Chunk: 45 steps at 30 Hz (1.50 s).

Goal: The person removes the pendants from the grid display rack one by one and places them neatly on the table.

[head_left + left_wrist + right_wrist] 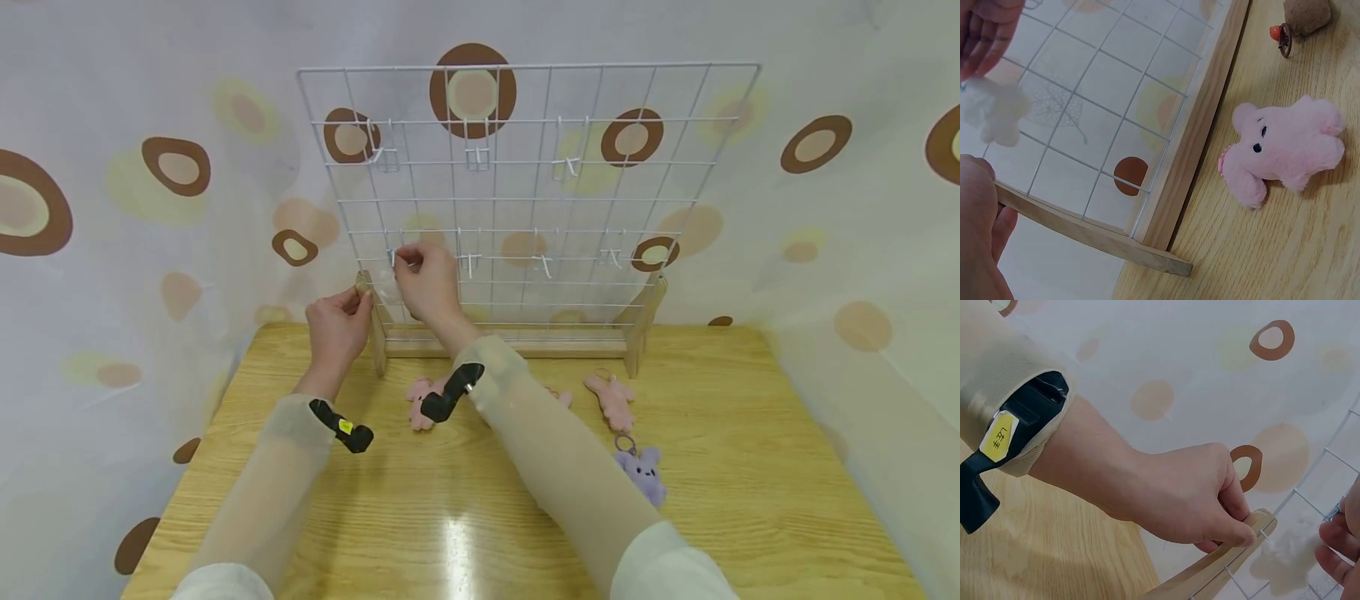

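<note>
My left hand (pixel 337 329) grips the top of the left wooden upright (pixel 1235 556) of a white wire grid rack (pixel 525 66), thumb and fingers on either side. Up at the lower row of hooks, my right hand (pixel 431 283) pinches a small bluish ring or clasp (pixel 1333 512) at the leftmost hook. A fluffy white plush keychain (pixel 997 112) hangs below those fingertips, against the grid. Whether the ring is around the hook cannot be told, as the fingers cover it.
Several wire hooks (pixel 546 265) sit in two rows on the grid. On the wooden table (pixel 405 517) lie a pink plush (pixel 1291 144), another pink plush (pixel 612 400), a purple plush (pixel 645 475) with a ring, and a brown plush (pixel 1307 15). My right forearm partly covers another pinkish one.
</note>
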Each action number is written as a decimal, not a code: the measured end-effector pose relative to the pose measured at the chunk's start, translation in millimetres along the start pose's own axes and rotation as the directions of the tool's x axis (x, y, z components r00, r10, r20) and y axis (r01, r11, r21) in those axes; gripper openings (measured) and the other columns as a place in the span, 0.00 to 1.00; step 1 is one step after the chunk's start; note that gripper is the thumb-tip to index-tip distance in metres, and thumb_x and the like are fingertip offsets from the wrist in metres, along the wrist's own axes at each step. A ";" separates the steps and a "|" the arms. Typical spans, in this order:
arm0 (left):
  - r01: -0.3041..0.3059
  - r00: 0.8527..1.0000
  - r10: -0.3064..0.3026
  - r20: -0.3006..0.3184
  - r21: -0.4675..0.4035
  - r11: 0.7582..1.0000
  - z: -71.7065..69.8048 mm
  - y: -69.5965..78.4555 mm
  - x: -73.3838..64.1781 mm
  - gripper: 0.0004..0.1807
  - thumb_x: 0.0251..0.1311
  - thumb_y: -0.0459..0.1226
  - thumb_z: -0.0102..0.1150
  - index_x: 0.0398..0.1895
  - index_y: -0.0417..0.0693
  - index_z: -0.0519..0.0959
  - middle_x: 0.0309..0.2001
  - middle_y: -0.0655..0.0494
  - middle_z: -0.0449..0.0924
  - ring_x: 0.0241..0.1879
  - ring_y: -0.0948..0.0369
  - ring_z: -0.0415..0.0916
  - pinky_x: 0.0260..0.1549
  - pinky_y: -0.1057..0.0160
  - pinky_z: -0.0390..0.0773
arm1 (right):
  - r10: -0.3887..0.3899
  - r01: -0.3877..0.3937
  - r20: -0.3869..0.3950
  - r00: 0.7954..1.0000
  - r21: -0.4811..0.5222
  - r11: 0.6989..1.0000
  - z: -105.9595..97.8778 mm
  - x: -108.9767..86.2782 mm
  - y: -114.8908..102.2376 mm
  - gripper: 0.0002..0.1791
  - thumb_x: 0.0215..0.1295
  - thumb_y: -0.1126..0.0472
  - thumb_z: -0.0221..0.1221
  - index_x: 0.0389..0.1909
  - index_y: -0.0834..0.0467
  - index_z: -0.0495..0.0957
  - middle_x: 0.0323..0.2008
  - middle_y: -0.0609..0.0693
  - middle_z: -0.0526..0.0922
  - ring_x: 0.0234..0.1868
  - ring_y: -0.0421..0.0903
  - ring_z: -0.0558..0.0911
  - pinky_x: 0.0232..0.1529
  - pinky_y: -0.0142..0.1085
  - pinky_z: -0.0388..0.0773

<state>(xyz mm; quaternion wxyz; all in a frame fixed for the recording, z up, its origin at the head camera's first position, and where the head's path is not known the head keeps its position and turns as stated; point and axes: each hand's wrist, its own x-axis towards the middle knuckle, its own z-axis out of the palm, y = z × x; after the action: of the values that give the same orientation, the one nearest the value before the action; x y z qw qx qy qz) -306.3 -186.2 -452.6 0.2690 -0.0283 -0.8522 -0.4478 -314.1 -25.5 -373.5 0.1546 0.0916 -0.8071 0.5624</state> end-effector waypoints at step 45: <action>0.068 0.997 -0.069 0.033 0.028 0.997 -0.5 4.7 -2.7 0.14 0.74 0.39 0.65 0.48 0.36 0.90 0.41 0.40 0.90 0.42 0.50 0.90 0.43 0.50 0.87 | -0.128 0.064 0.242 0.962 0.255 0.965 -72.4 -46.4 -28.9 0.08 0.79 0.64 0.61 0.44 0.66 0.82 0.31 0.55 0.84 0.32 0.52 0.85 0.29 0.37 0.83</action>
<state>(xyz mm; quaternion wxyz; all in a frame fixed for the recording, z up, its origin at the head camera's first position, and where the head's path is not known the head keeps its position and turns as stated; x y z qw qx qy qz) -302.3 -183.2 -450.1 0.2392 -0.0031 -0.8631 -0.4447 -250.8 30.9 -341.3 0.0638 0.2212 -0.7394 0.6327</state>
